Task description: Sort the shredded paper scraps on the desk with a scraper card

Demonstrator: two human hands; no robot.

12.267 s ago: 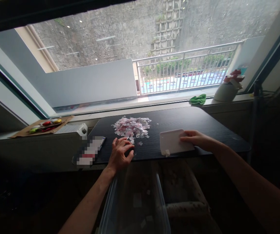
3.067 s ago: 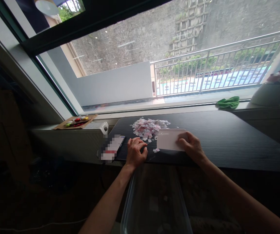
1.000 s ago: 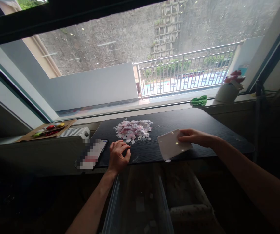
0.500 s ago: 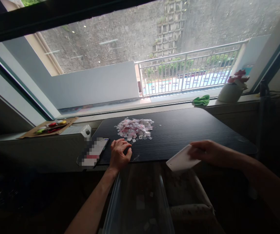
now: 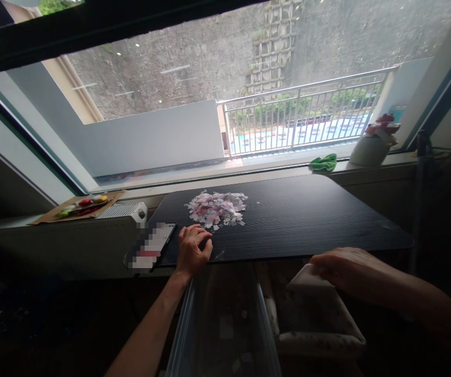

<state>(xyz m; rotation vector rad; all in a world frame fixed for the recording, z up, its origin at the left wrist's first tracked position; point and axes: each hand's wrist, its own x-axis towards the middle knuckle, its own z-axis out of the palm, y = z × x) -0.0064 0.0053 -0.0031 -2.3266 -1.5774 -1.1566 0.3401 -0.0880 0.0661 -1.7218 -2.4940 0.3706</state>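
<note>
My left hand (image 5: 194,245) rests at the near edge of the dark table (image 5: 299,214). Its fingers are curved and the thumb stands apart from them, with nothing seen between. Just beyond it lies a heap of torn paper bits (image 5: 216,208), white and pinkish. Beyond the table's front edge, my right hand (image 5: 341,267) is closed on a flat white card (image 5: 307,278), low and tilted. Below the card is a box-like container (image 5: 319,337) with a pale, stained rim. Between my arms stands a clear plastic bin (image 5: 266,319) with a few paper pieces in it.
A phone (image 5: 156,243) with a partly blurred screen lies at the table's left edge. A radiator (image 5: 125,210) carries cardboard (image 5: 58,207) with colourful items. On the sill are a green cloth (image 5: 323,162) and a spray bottle (image 5: 372,146). A large window stands behind.
My right hand has moved down and to the right with the white card. The pale-rimmed container has shifted slightly right. My left hand stays in place.
</note>
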